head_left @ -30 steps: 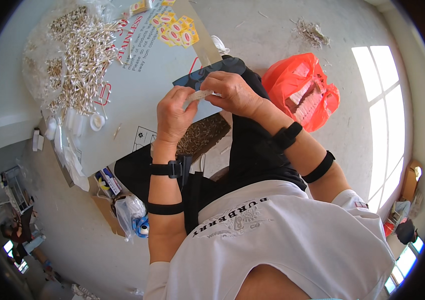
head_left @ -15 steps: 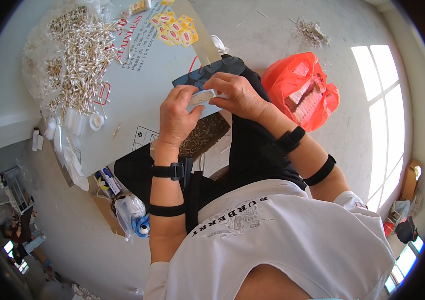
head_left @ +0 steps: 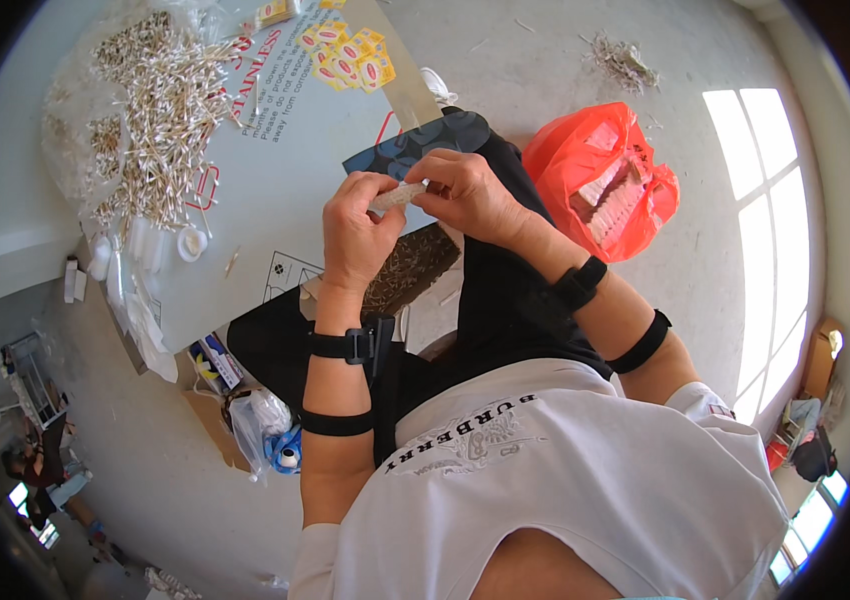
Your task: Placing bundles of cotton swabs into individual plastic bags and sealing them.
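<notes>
Between my two hands, over the near corner of the table, is a small whitish packet [head_left: 398, 197], which looks like a pack of cotton swabs seen on its narrow side. My left hand [head_left: 357, 230] pinches its left end with thumb and fingers. At the other end, my right hand [head_left: 472, 195] closes its fingertips on it and hides part of it. A dark blue patterned sheet [head_left: 385, 157] lies just beyond the hands. Below them, an open brown box [head_left: 415, 265] holds many loose thin sticks.
On the grey table [head_left: 235, 215] lie a large heap of cotton swabs [head_left: 165, 130] in clear plastic, yellow-and-white labels [head_left: 350, 58] and a round white container [head_left: 192, 243]. A red bag [head_left: 557, 150] with stacked packs [head_left: 617, 212] sits on the floor at right, near scattered sticks [head_left: 623, 62].
The packet has tilted, so its broad whitish face now shows as a narrower strip. Both hands have shifted slightly and stay closed on it.
</notes>
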Motion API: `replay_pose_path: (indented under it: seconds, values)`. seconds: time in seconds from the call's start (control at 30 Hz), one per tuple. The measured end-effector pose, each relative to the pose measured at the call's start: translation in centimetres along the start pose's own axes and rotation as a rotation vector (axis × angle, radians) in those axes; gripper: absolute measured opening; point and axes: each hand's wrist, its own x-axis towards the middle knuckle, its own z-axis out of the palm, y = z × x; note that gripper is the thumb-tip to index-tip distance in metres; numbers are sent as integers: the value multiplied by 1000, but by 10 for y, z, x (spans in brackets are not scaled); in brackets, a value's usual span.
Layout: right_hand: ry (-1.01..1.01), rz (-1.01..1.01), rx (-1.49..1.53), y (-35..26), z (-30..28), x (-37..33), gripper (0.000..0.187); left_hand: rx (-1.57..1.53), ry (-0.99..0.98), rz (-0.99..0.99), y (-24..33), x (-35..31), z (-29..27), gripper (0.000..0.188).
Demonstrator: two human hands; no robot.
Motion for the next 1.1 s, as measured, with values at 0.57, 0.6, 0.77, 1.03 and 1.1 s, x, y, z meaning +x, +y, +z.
replay_pose_path:
  seconds: [0.57, 0.6, 0.77, 1.03, 1.1]
  values:
    - [73, 488, 123, -6, 7, 21, 17, -354, 1, -499, -4, 16, 1, 7]
    - [73, 488, 123, -6, 7, 21, 17, -388, -3, -503, -4, 16, 0, 8]
    - [-2, 538, 169, -8, 2, 20, 13, -454, -9, -500, -2, 12, -3, 13]
    - [244, 1001, 972, 2, 13, -11, 27, -263, 46, -178, 6, -24, 7, 23]
    - [194, 984, 1065, 0, 15, -13, 26, -99, 67, 135, 14, -35, 9, 23]
